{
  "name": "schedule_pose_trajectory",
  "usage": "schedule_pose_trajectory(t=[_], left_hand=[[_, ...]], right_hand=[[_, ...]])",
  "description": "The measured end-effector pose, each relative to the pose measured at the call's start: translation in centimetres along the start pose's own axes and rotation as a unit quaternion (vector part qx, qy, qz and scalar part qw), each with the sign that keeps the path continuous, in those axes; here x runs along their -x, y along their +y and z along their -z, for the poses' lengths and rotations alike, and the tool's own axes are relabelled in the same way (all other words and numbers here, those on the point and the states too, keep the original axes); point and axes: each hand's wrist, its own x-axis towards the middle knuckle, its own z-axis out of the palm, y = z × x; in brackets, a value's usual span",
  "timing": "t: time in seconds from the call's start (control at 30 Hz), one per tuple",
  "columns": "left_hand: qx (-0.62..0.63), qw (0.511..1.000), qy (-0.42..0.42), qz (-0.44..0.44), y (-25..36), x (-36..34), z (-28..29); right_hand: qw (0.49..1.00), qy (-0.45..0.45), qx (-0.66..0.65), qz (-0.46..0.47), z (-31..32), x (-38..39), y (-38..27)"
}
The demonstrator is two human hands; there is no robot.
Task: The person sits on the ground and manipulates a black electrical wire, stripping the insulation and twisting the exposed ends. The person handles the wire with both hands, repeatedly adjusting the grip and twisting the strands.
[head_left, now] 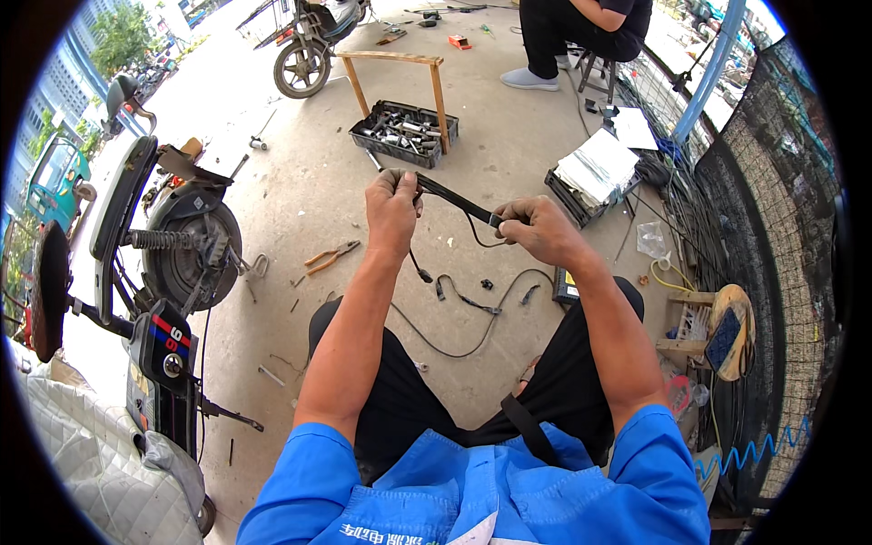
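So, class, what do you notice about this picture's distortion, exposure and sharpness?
Head view: black corners and a rounded image edge show fisheye distortion; head view: the papers look nearly white; head view: left hand and right hand look fairly sharp.

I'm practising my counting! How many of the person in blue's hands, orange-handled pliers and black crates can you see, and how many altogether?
Left hand and right hand, both holding the black cable: 2
Orange-handled pliers: 1
Parts crate and paper crate, both black: 2
Total: 5
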Motion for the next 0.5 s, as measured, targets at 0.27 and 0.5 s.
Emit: schedule_pose_trajectory(t=[0.27,0.5], left_hand=[[-0.021,1.000,-0.006,-0.007,-0.1,0.1,-0.2],[-0.011,1.000,0.016,0.016,-0.5,-0.3,-0.1]], right_hand=[[0.997,-0.039,-0.057,0.027,-0.2,-0.2,0.5],[0.988,-0.014,-0.134,0.070,0.4,-0.2,-0.6]])
